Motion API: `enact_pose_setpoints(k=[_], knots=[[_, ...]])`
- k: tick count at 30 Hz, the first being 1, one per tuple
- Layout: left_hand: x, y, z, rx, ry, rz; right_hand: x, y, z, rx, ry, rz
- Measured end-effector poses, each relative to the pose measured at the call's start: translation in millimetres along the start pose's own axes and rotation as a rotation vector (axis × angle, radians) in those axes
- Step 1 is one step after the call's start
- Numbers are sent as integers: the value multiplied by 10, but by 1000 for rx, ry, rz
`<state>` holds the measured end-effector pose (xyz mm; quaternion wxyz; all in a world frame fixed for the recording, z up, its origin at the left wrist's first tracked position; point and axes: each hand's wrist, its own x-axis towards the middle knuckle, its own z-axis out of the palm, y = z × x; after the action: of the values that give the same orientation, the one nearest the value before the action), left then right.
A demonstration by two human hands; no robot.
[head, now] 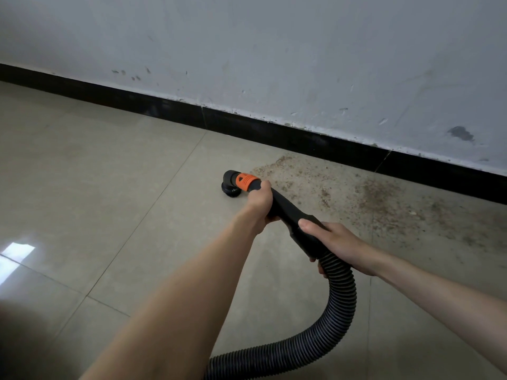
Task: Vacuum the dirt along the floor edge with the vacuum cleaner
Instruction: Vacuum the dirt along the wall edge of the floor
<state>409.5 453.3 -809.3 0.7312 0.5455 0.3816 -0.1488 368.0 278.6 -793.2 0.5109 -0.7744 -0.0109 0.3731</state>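
Both your arms are stretched out on the vacuum wand (288,212)
Left hand (259,200) grips behind the orange collar (246,182), right hand (338,242) wraps the hose (338,292) end; no readable writing.

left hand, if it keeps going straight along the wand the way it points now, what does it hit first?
The left hand grips the black wand and points up-left. First in line is the orange collar, touching or nearly touching its grip, then the brush nozzle on the floor tile. Depth unclear.
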Motion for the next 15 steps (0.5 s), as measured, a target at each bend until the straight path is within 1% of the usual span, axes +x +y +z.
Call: enact_pose_setpoints(k=[3, 8, 11, 13, 15], knots=[[14, -69, -52, 20, 40, 0, -28, 35, 47, -21, -38, -17], [1, -129, -102, -34, 14, -5, -7, 64, 59, 13, -94, 12], [-21, -121, -115, -54, 0, -22, 73, 3, 92, 25, -118, -14], [-44, -129, -113, -58, -28, -41, 153, -55, 136, 0, -86, -33], [-59, -149, -125, -57, -54, -72, 239, -79, 181, -164, 9, -72]])
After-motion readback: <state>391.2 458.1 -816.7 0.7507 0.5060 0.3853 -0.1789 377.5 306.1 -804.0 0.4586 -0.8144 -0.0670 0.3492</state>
